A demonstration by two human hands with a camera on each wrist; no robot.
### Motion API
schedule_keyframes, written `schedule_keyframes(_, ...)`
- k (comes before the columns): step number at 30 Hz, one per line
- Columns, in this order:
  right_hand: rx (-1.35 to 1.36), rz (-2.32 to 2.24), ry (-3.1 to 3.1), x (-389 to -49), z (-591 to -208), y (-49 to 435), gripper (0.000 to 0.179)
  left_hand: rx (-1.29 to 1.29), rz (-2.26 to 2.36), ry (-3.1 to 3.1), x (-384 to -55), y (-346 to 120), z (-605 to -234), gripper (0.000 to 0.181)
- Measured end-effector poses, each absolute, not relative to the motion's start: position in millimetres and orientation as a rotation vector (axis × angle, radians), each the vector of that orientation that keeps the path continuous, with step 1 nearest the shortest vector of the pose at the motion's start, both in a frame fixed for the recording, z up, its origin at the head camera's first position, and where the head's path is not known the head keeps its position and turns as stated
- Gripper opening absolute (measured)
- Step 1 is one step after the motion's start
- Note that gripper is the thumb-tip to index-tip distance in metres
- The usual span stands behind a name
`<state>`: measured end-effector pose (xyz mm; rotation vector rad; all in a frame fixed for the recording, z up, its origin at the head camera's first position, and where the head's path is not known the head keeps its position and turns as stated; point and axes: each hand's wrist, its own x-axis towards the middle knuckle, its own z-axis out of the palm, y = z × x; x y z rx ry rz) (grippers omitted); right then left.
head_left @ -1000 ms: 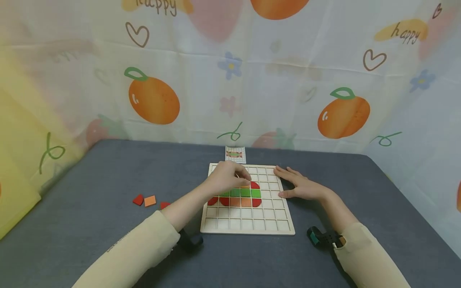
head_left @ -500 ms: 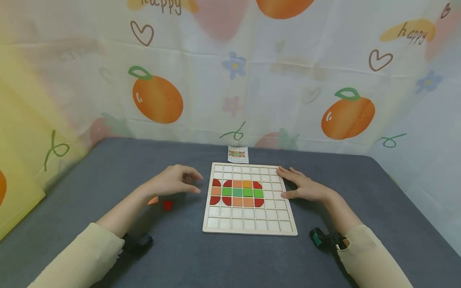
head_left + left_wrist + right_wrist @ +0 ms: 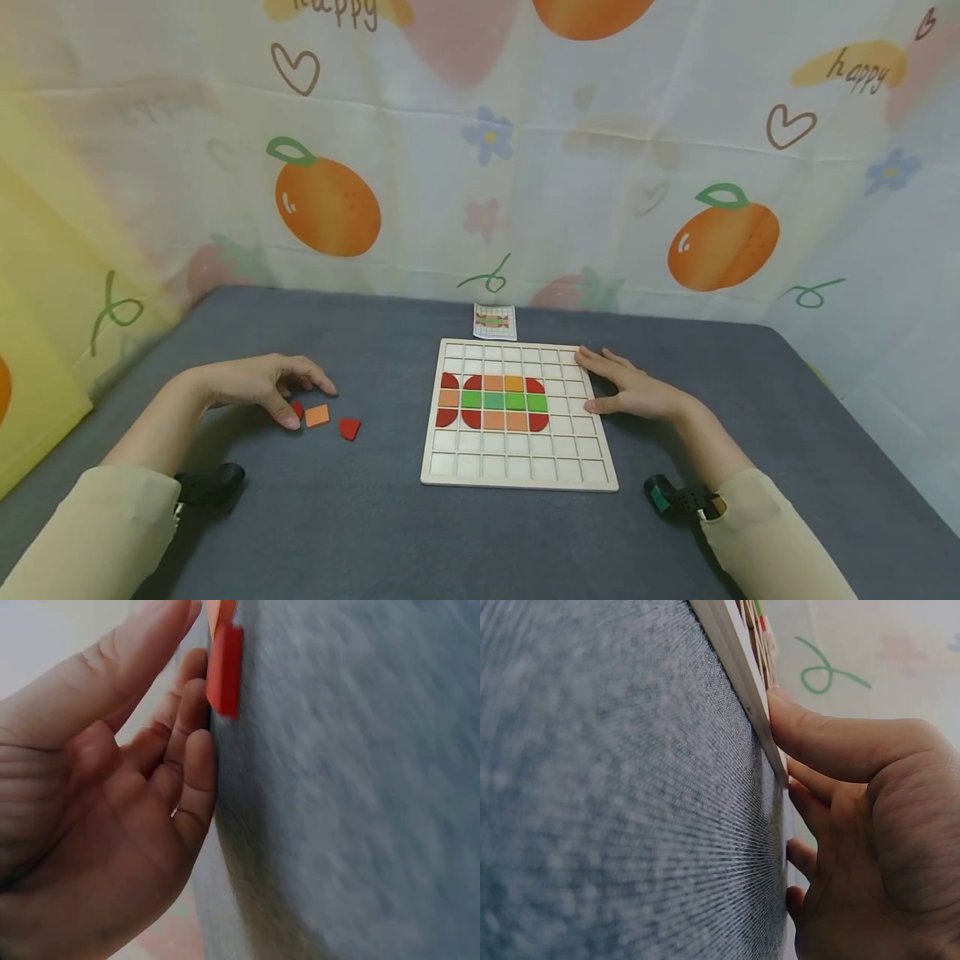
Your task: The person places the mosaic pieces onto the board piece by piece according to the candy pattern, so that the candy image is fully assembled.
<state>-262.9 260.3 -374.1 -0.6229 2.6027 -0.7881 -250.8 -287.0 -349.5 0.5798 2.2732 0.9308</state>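
Observation:
My left hand point(image 3: 258, 387) is low over the left of the table, fingers slightly bent and thumb apart, beside a small red tile point(image 3: 225, 671). I see no grip on that tile. To its right lie an orange square tile point(image 3: 317, 416) and another red tile point(image 3: 348, 428) with a curved side. My right hand point(image 3: 632, 390) has its fingers spread and touches the right edge of a wooden grid board point(image 3: 517, 468), thumb on the rim. Red curved tiles, orange squares point(image 3: 493, 421) and green squares point(image 3: 516, 401) fill several cells at the board's left and middle.
A small printed card point(image 3: 495, 322) with a coloured grid picture lies behind the board. Grey cloth point(image 3: 517, 542) covers the table. A patterned curtain point(image 3: 577, 192) hangs at the back. Each wrist wears a black strapped device point(image 3: 210, 483).
My left hand has moved left from over the board to the loose tiles. An orange-yellow tile shows in the board's upper tile row. My right hand keeps its place.

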Motion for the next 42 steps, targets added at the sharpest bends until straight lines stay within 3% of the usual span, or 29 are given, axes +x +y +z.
schedule_keyframes(29,-0.624,-0.781,2.607,-266,-374,260,0.092,0.625,0.897,2.418,-250,-277,-356,0.031)
schedule_keyframes(42,-0.628,-0.783,2.601,-264,-374,260,0.092,0.608,1.017,2.475,-247,-260,-355,0.03)
